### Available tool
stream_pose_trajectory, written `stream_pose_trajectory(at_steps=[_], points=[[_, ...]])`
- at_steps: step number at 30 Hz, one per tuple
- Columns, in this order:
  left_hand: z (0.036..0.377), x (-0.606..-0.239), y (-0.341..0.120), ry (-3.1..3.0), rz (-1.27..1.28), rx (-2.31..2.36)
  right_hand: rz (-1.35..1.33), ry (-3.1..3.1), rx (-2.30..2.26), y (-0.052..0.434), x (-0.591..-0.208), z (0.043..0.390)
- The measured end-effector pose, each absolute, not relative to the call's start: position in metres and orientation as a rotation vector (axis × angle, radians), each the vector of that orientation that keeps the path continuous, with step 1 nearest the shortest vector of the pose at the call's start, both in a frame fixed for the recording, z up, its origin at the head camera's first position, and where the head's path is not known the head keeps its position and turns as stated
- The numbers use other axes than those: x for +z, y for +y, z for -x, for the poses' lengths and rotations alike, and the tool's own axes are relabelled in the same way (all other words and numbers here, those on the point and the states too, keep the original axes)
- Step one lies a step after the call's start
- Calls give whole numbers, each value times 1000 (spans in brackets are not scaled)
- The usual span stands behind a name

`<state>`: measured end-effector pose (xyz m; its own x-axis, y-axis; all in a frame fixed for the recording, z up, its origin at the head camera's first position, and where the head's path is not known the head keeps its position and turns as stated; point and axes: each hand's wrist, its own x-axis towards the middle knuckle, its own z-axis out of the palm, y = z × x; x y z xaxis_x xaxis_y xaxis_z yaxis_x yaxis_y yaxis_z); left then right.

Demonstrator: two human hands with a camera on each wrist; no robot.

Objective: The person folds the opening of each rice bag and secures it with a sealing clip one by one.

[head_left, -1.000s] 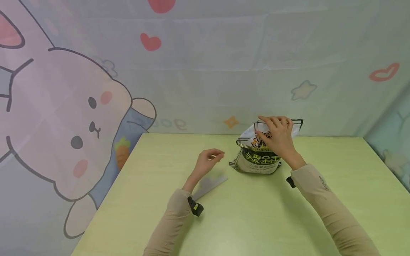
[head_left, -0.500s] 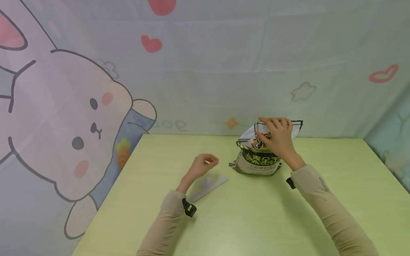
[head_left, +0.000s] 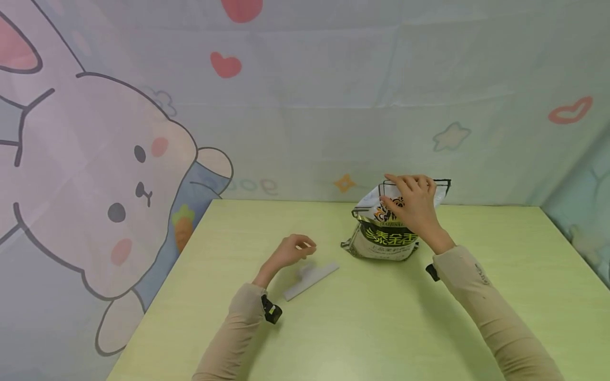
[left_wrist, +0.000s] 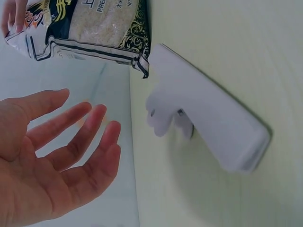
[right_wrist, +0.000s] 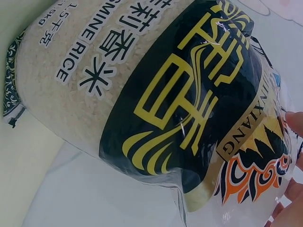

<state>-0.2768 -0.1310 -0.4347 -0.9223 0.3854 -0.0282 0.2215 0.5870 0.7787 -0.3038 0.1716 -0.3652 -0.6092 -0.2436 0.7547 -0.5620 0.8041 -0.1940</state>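
A bag of jasmine rice [head_left: 387,244] stands upright toward the back of the table, its printed front filling much of the right wrist view. My right hand [head_left: 417,207] grips the bag's top edge, thumb in front. Left of the bag, a white bag clip [head_left: 312,281] lies on the table; its long flat bar and scalloped handle [left_wrist: 163,113] show in the left wrist view. My left hand [head_left: 287,251] hovers just above and left of this clip, apart from it. Its fingers [left_wrist: 75,146] are loosely bent, with nothing between them.
The pale green-yellow table [head_left: 381,328] ends at a hanging cloth backdrop [head_left: 305,106] just behind the bag. Printed on the cloth are a large rabbit, hearts and stars. Each wrist carries a small black camera [head_left: 271,309].
My left hand has moved left and toward me, away from the bag, uncovering more of the clip. My right hand and the rice bag have stayed in place.
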Motion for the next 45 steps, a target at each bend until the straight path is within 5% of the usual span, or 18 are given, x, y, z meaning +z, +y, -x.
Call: stream_pose_trajectory(at_steps=[22,45], points=[[274,-452,-149,2462,-197,1246,-596,-2227,541,172,-365,306],[273,-453,-147,2442,-172,1239,-587,-2235,543,172,-366,305]])
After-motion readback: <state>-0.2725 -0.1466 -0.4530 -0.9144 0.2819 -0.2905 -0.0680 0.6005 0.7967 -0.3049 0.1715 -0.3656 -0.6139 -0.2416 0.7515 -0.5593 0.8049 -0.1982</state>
